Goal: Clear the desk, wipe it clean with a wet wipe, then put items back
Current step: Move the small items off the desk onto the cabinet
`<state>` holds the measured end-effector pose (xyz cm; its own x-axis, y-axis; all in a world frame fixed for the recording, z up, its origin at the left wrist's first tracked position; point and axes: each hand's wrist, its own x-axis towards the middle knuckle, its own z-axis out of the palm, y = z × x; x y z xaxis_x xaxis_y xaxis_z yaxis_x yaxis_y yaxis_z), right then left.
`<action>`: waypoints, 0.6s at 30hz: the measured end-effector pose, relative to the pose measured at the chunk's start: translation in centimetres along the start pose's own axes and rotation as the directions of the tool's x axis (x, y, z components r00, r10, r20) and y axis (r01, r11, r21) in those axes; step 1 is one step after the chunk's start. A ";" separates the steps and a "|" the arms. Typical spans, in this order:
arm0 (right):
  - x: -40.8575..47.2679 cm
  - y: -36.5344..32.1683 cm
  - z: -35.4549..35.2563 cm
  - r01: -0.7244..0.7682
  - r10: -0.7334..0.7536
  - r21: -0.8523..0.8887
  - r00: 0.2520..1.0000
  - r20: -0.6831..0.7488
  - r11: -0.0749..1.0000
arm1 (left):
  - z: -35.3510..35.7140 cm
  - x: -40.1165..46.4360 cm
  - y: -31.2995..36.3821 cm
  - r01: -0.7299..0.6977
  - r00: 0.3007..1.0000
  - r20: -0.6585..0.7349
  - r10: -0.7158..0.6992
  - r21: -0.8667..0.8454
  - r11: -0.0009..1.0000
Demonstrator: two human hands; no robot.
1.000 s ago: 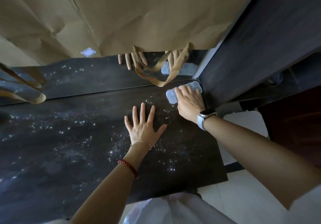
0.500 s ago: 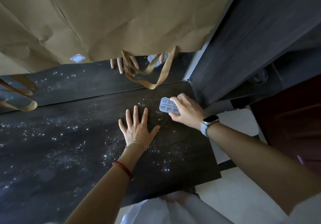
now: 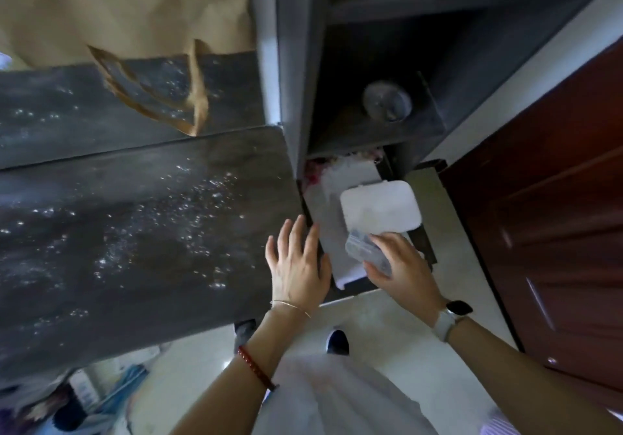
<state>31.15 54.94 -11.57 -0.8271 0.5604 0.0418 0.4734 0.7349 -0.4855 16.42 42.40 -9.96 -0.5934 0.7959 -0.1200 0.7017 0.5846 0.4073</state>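
The dark desk top point(image 3: 128, 232) fills the left half of the view, speckled with bright spots. My right hand point(image 3: 401, 266) grips a small clear plastic compartment box point(image 3: 367, 249) and holds it off the desk's right end, low beside the shelf unit. Just beyond it lies a larger white plastic case point(image 3: 381, 208) on flat grey and white items point(image 3: 333, 229). My left hand point(image 3: 296, 262) lies with straight fingers at the desk's right edge, holding nothing.
A dark shelf unit point(image 3: 371, 63) stands right of the desk with a round metal object point(image 3: 387, 100) on a shelf. Brown paper point(image 3: 118, 6) with hanging handles point(image 3: 195, 97) covers the back. A reddish wooden door point(image 3: 556, 215) is at right. Clutter lies on the floor at bottom left point(image 3: 84, 397).
My right hand has carried the clear box off the desk to the right and down beside the shelf unit. My left hand slid to the desk's right edge. The view swung right.
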 end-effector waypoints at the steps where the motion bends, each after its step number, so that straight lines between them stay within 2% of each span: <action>1: -1.3 1.9 -0.3 -0.007 0.007 -0.020 1.000 -0.003 1.000 | 0.9 -0.3 1.5 -0.022 1.000 0.003 0.022 -0.008 1.000; 3: -3.4 5.5 -0.1 0.008 -0.005 -0.095 0.999 0.032 0.995 | 2.8 -0.9 4.2 -0.073 0.997 -0.006 0.073 -0.021 0.997; 6: -5.3 9.6 1.0 0.048 -0.012 -0.184 0.982 0.191 0.982 | 5.5 -1.3 6.5 -0.120 0.993 0.017 0.121 -0.055 0.991; 10: -6.0 11.4 3.5 0.157 -0.058 -0.303 0.949 0.311 0.940 | 9.4 -2.0 6.6 0.016 0.989 0.146 -0.011 -0.036 0.999; 13: -5.1 11.4 5.9 0.254 -0.138 -0.334 0.932 0.335 0.908 | 12.6 -2.6 4.8 0.156 0.928 0.333 -0.166 0.058 0.986; 18: -3.6 11.6 8.9 0.309 -0.196 -0.351 0.927 0.321 0.884 | 15.8 -3.1 2.7 0.107 0.844 0.505 -0.181 0.174 0.979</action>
<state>36.92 58.05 -25.16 -0.9564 0.2528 -0.1461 0.2696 0.9567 -0.1094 26.37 43.97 -22.83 -0.4292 0.6451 -0.6322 0.6921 0.6846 0.2287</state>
